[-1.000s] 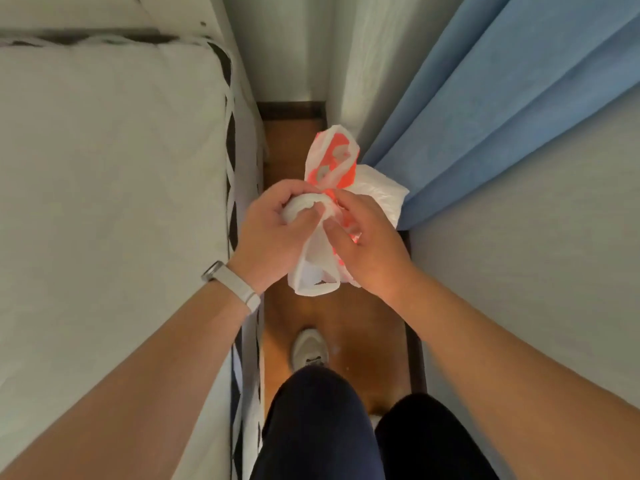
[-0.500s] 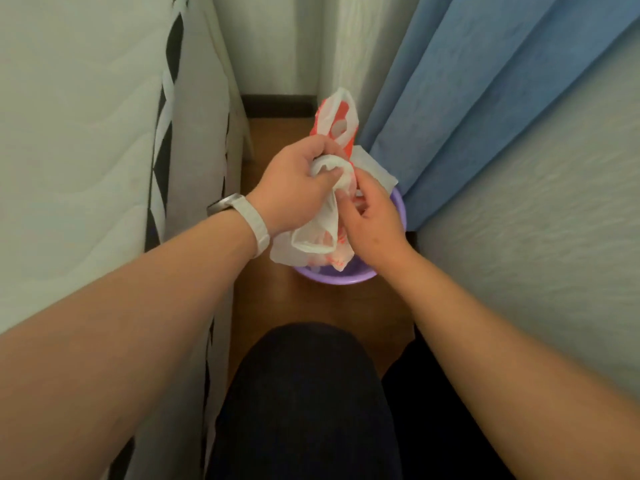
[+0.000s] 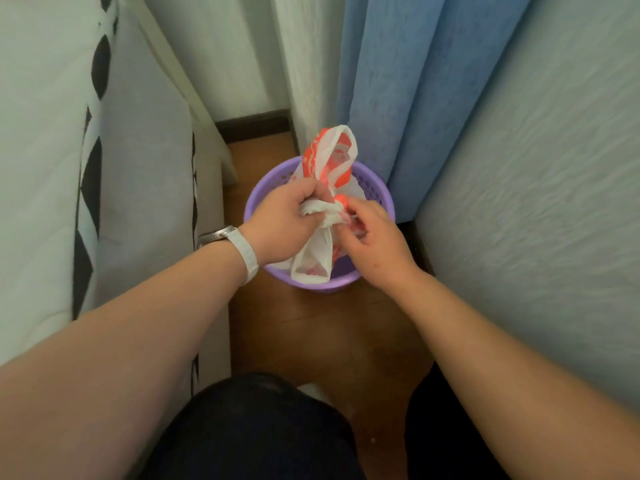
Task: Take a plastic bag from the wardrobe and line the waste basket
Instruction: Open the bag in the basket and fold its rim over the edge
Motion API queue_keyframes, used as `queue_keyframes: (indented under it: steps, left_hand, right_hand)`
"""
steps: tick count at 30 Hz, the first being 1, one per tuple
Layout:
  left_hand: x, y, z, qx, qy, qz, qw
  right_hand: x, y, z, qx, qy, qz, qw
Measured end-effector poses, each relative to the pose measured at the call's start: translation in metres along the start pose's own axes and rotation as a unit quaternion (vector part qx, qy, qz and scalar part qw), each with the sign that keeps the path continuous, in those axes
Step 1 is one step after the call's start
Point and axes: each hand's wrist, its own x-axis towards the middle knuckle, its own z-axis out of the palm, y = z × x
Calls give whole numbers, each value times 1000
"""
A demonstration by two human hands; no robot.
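Plastic bag (image 3: 317, 258), bunched above the waste basket (image 3: 381, 199), sits gripped in your left hand (image 3: 284, 223) and pinched by your right hand (image 3: 374, 237), still unopened.

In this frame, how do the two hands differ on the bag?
The left hand wears a white wristband and grips the bunched plastic bag in a fist; the right hand has a bare wrist and pinches it with fingertips. Both hold it above the purple basket.
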Motion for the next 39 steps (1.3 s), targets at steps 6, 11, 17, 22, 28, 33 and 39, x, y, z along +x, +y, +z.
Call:
queue_keyframes:
  steps: [6, 11, 17, 22, 28, 33, 39]
  left_hand:
    - [-6, -22, 11, 107, -9, -56, 993]
    - [-6, -38, 15, 163, -17, -86, 983]
    - [-4, -26, 21, 49, -58, -63, 995]
    - [-4, -19, 22, 0, -78, -59, 995]
    - [-10, -23, 25, 186, -121, -36, 974]
    - [-8, -32, 31, 216, -91, -55, 971]
    - [-6, -30, 32, 236, -82, -41, 967]
  right_hand:
    - [-4, 10, 5, -47, -32, -12, 998]
    - [-4, 12, 6, -98, -74, -21, 992]
    - [-6, 11, 1, -67, -62, -19, 996]
    - [-9, 11, -5, -92, -54, -27, 994]
    - [-11, 16, -11, -89, -11, -5, 996]
    - [-14, 17, -20, -79, 19, 9, 997]
    - [-14, 21, -32, -70, 45, 33, 996]
